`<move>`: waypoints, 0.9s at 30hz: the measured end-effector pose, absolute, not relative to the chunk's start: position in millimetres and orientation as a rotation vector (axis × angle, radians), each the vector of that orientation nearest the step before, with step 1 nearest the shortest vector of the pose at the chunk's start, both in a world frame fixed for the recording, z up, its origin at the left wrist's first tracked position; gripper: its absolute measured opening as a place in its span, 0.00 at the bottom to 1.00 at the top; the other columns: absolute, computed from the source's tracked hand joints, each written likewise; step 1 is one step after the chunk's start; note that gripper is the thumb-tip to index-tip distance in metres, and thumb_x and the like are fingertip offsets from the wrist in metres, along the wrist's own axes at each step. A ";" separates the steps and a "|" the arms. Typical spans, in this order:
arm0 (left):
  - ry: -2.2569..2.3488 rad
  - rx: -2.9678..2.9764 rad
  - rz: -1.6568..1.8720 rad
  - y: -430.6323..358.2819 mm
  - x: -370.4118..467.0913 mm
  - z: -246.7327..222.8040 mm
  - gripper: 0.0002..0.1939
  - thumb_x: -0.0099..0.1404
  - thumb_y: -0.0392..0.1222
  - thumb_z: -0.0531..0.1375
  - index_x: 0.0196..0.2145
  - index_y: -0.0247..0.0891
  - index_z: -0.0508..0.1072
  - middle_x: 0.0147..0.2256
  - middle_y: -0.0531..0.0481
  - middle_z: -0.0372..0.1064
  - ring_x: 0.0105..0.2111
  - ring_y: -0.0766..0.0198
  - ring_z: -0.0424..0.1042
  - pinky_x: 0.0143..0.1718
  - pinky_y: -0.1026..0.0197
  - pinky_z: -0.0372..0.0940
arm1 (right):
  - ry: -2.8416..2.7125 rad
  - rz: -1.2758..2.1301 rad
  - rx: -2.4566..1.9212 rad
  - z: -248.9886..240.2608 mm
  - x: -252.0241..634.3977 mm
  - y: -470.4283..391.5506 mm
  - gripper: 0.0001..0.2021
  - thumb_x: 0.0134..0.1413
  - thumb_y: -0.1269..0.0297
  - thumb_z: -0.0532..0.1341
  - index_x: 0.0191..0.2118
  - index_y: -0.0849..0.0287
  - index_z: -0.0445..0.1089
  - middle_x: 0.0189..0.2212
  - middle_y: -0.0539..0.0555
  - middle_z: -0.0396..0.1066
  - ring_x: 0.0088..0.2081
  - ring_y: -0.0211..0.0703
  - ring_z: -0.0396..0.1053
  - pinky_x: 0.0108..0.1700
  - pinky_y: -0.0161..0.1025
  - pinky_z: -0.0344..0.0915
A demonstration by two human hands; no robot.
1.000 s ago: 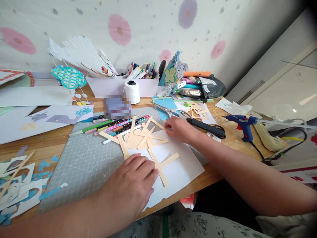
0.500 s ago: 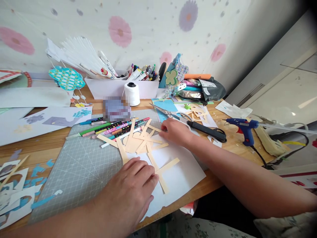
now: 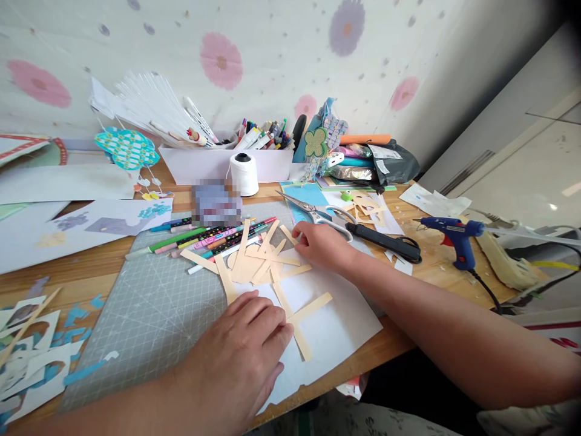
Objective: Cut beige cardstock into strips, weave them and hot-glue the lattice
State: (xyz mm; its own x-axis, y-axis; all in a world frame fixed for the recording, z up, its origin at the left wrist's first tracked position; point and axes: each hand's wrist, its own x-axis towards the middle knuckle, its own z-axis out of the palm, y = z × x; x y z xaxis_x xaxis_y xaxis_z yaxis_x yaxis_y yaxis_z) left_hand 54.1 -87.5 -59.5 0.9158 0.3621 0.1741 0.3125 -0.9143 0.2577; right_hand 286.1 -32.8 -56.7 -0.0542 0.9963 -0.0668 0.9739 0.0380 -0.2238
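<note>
My right hand [image 3: 324,247] pinches the end of a peach paper strip [image 3: 287,234] at the far side of the loose pile. Several more peach strips [image 3: 275,257] lie crossed over a rounded peach paper piece [image 3: 245,264]. Palm down, my left hand [image 3: 247,339] rests on the white sheet [image 3: 333,342] with its fingers loosely bent and lying flat. By its fingertips, a long peach strip [image 3: 303,348] is crossed by a shorter one [image 3: 313,306]. What lies under the left palm is hidden.
Markers [image 3: 213,236] lie across the grey cutting mat [image 3: 149,315]. Scissors [image 3: 313,212] sit just beyond my right hand. A blue glue gun [image 3: 454,233] with its cord is at right, a thread spool [image 3: 244,175] at the back, and paper scraps [image 3: 40,357] at left.
The strip at my right fingertips has shifted right, away from the crossed strips. My left hand stays on the sheet. The whole view has shifted slightly.
</note>
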 end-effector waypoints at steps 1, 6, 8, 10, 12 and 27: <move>0.510 2.850 0.307 -87.4 54.0 -59.9 0.10 0.60 0.37 0.64 0.40 0.42 0.73 0.38 0.51 0.71 0.40 0.55 0.68 0.50 0.47 0.63 | -2.198 0.318 -2.055 -55.5 286.9 -30.2 0.16 0.57 0.73 0.55 0.50 0.58 0.70 0.36 0.55 0.75 0.35 0.43 0.70 0.32 0.35 0.56; 0.517 2.838 0.264 -88.5 52.8 -58.9 0.10 0.60 0.37 0.63 0.41 0.41 0.73 0.38 0.50 0.72 0.41 0.55 0.68 0.51 0.46 0.63 | -2.371 0.395 -1.924 -41.4 290.6 -7.6 0.24 0.57 0.74 0.56 0.59 0.53 0.67 0.45 0.58 0.72 0.39 0.44 0.70 0.39 0.36 0.60; 0.526 2.834 0.253 -89.3 52.5 -58.1 0.09 0.61 0.37 0.63 0.41 0.41 0.73 0.38 0.49 0.72 0.41 0.55 0.68 0.52 0.46 0.62 | -2.467 0.461 -1.889 -35.1 290.5 2.9 0.25 0.52 0.72 0.61 0.57 0.53 0.69 0.46 0.58 0.72 0.39 0.45 0.70 0.37 0.35 0.61; 0.542 2.834 0.243 -89.6 52.6 -57.7 0.10 0.61 0.38 0.63 0.42 0.41 0.73 0.39 0.49 0.72 0.41 0.55 0.68 0.53 0.46 0.62 | -2.538 0.504 -1.867 -30.8 289.5 12.1 0.25 0.46 0.70 0.66 0.54 0.54 0.71 0.45 0.58 0.72 0.40 0.47 0.70 0.36 0.36 0.61; 0.549 2.838 0.237 -89.4 53.1 -57.9 0.11 0.61 0.38 0.63 0.42 0.41 0.73 0.39 0.49 0.72 0.42 0.55 0.68 0.53 0.46 0.62 | -2.567 0.522 -1.865 -29.5 288.1 19.8 0.25 0.43 0.68 0.68 0.51 0.56 0.72 0.43 0.58 0.72 0.39 0.47 0.69 0.33 0.36 0.60; 0.456 2.827 0.262 -85.1 53.1 -59.0 0.09 0.63 0.36 0.59 0.42 0.39 0.74 0.40 0.48 0.72 0.43 0.54 0.67 0.54 0.42 0.60 | -1.871 1.305 -1.419 14.4 313.2 -67.3 0.04 0.49 0.66 0.64 0.31 0.58 0.68 0.23 0.47 0.69 0.25 0.35 0.66 0.29 0.35 0.64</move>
State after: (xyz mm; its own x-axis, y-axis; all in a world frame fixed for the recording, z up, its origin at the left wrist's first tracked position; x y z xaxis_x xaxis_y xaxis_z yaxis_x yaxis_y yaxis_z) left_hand 53.1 -85.1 -59.0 0.9343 0.3301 0.1343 0.2823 -0.9155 0.2866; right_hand 313.2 -67.3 14.4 -0.3685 0.9118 -0.1809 0.4848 0.0225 -0.8743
